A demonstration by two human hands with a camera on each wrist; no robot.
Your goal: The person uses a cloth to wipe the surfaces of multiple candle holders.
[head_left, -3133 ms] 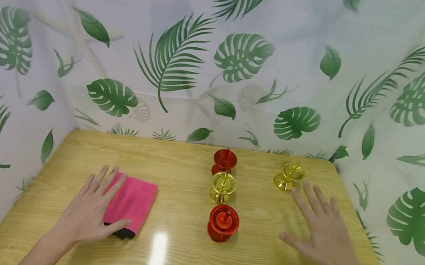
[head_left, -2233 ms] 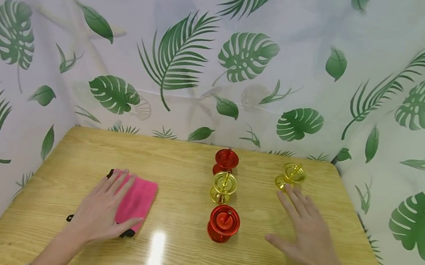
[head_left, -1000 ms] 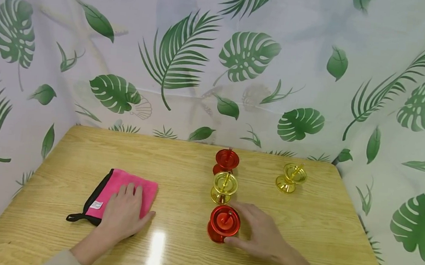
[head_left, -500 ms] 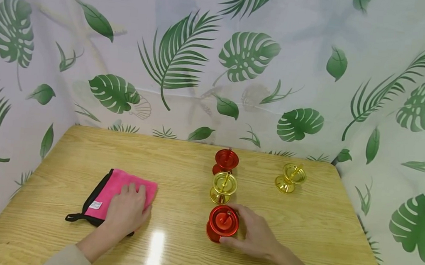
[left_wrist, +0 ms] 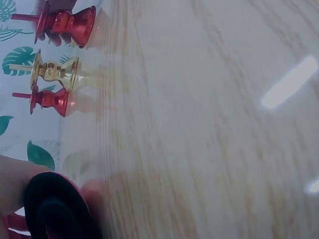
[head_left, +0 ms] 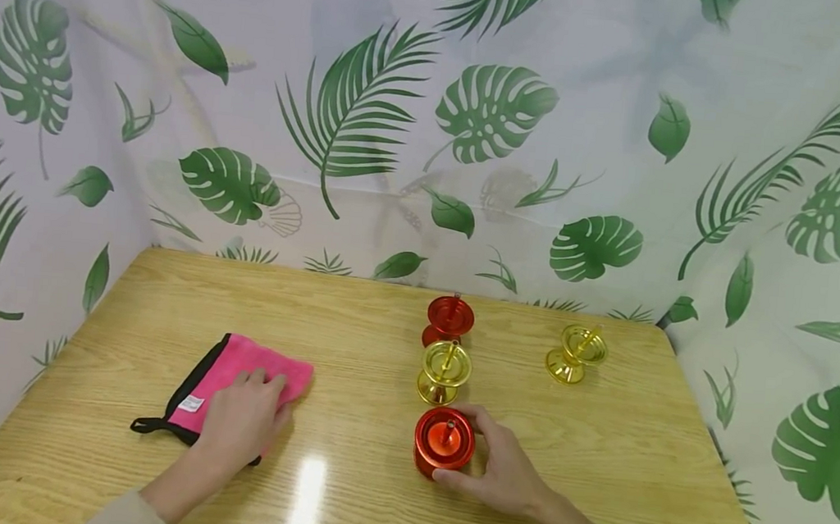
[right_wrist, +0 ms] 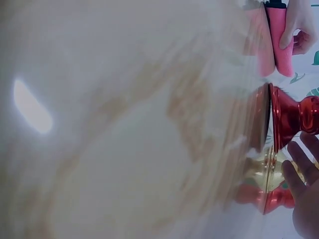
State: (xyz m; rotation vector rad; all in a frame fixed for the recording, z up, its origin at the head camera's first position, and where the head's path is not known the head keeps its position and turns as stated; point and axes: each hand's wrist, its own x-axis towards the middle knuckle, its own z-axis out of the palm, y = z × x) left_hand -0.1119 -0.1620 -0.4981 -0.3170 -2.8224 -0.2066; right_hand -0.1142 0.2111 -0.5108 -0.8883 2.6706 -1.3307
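A pink cloth (head_left: 260, 355) with black edging, a white tag and a hanging loop lies at the left of the table. My left hand (head_left: 243, 417) grips it, and in the right wrist view the thumb and fingers pinch the cloth (right_wrist: 282, 37). My right hand (head_left: 506, 469) holds the nearest red candle holder (head_left: 443, 443), with the thumb in front and fingers behind its stem. This holder has a footed base, a dish and a short upright tube. In the right wrist view a thin gap shows under the base of the red candle holder (right_wrist: 284, 118).
Behind the held one, a gold candle holder (head_left: 445, 367) and a second red candle holder (head_left: 450, 318) stand in line. Another gold candle holder (head_left: 572, 352) stands back right. The wooden table (head_left: 355, 331) meets a leaf-printed cloth backdrop (head_left: 363, 233) at the back and sides.
Both hands started spread open above the table. The left came down and gripped the pink cloth; the right moved left to the front red candle holder, gripped it and has shifted it slightly upright.
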